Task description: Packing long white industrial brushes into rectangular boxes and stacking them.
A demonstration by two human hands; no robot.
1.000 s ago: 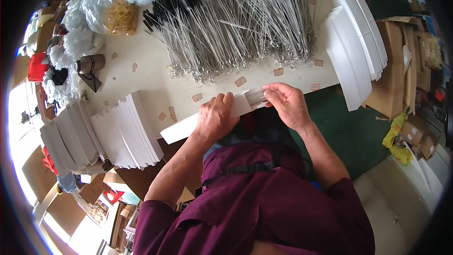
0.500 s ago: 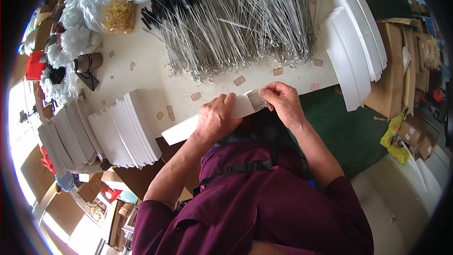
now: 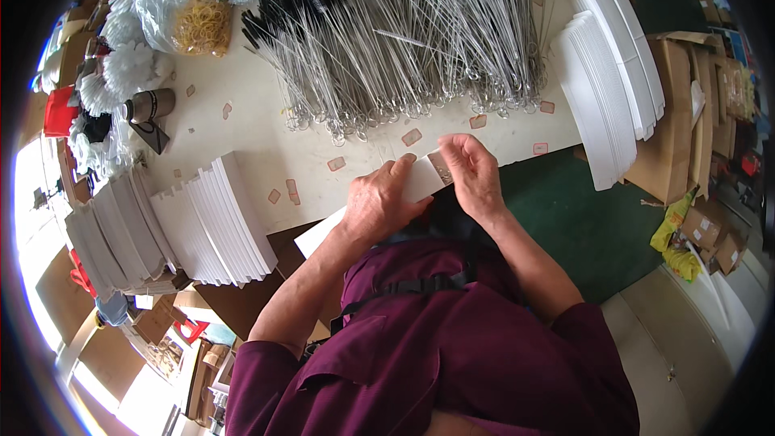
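A long, narrow white cardboard box [image 3: 420, 182] lies slantwise across the table's near edge, in front of my body. My left hand [image 3: 376, 200] is wrapped over its middle, gripping it from above. At the box's right end, my right hand [image 3: 473, 176] has its fingers bent and pressed together against the end. A brownish strip shows there beside the fingertips; what lies inside the box is mostly hidden. Beyond both hands spreads a big heap of wire-handled bottle brushes [image 3: 404, 73] with looped ends, some with black bristles, others white.
Stacked white boxes [image 3: 214, 222] stand at the left, and more flat white ones [image 3: 601, 97] at the right edge. A bag of yellow rubber bands [image 3: 202, 23] and a metal cup [image 3: 153, 103] sit at the far left. Cardboard cartons [image 3: 666, 121] stand beyond the table's right side.
The box has slid a little to the right between my hands. The wire loops seen at its right end have gone from sight, and my right fingers have shifted slightly up and left.
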